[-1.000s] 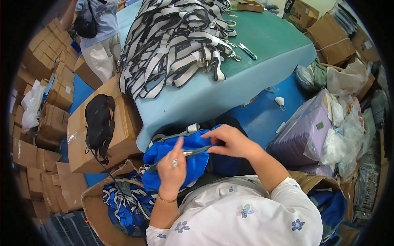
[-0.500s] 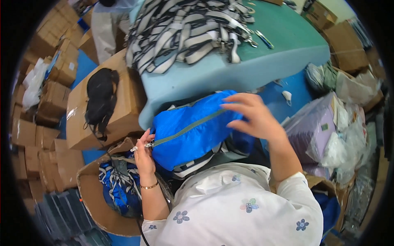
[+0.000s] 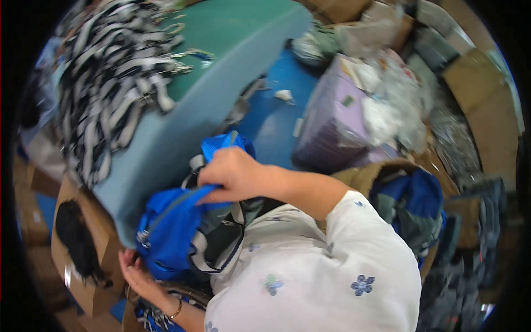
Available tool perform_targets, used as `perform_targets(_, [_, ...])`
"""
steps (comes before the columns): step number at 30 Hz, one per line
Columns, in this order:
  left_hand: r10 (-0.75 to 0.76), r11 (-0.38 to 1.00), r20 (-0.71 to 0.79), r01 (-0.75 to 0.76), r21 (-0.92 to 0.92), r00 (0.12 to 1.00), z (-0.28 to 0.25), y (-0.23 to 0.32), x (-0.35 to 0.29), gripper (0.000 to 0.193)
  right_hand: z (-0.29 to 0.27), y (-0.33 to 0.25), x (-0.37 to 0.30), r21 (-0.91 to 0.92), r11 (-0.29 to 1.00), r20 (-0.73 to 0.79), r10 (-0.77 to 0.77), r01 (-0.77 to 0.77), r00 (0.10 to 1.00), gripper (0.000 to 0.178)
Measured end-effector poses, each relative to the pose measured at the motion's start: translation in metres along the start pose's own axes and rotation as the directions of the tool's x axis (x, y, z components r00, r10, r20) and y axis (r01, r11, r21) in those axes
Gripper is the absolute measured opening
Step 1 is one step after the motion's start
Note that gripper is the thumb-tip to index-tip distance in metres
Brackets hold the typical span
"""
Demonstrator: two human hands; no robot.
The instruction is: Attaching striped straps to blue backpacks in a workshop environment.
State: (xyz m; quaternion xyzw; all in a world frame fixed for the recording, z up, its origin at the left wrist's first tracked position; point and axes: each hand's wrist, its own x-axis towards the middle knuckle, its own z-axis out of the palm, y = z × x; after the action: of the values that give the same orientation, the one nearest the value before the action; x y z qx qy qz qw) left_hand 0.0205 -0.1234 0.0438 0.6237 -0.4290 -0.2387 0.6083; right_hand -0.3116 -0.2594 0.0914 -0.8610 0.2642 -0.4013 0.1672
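Note:
A blue bag [image 3: 174, 235] with a dark grey side panel and grey-white webbing straps lies across my lap, bunched in the middle. My right hand [image 3: 235, 174] is closed over its top, gripping the blue fabric, and part of the bag shows beyond my knuckles. At the bag's left end, below a metal clip [image 3: 143, 238], my left hand [image 3: 145, 279] has its fingers apart and holds nothing. Whether its fingertips touch the bag I cannot tell.
A pile of black-and-white straps [image 3: 105, 77] covers the left of the green-topped table [image 3: 232, 27]. An open carton [image 3: 381, 171] with blue and grey bags stands at my right. A wrapped purple stack [image 3: 332, 119] sits beyond it. A black item lies on a closed carton [image 3: 105, 243] at left.
My view has swung to the right. My right hand, spread over the bag before, now grips its fabric, and the bag has folded. My left hand has come off the clip end.

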Motion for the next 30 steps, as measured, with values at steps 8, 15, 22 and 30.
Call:
perform_targets(8, [-0.200, 0.980, 0.359, 0.194, 0.054, 0.911, 0.029, -0.035, 0.021, 0.036, -0.230, -0.112, -0.041, -0.030, 0.948, -0.459, 0.270, -0.318, 0.847, 0.016])
perform_targets(15, [-0.121, 0.988, 0.637, 0.156, 0.001, 0.762, 0.095, -0.006, 0.020, 0.033, -0.367, -0.267, -0.131, -0.038, 0.656, -0.906, 0.296, -0.754, 0.303, 0.027])
perform_targets(22, [-0.075, 0.987, 0.707, 0.155, -0.049, 0.703, 0.094, -0.016, 0.017, 0.033, -0.457, -0.323, -0.293, -0.237, -0.711, -0.964, 0.259, -0.663, 0.066, 0.052])
perform_targets(30, [-0.220, 0.970, 0.584, 0.241, 0.044, 0.781, 0.045, -0.051, 0.001, 0.034, -0.309, -0.177, -0.426, -0.435, -0.818, -0.535, 0.571, -0.376, -0.623, 0.036])
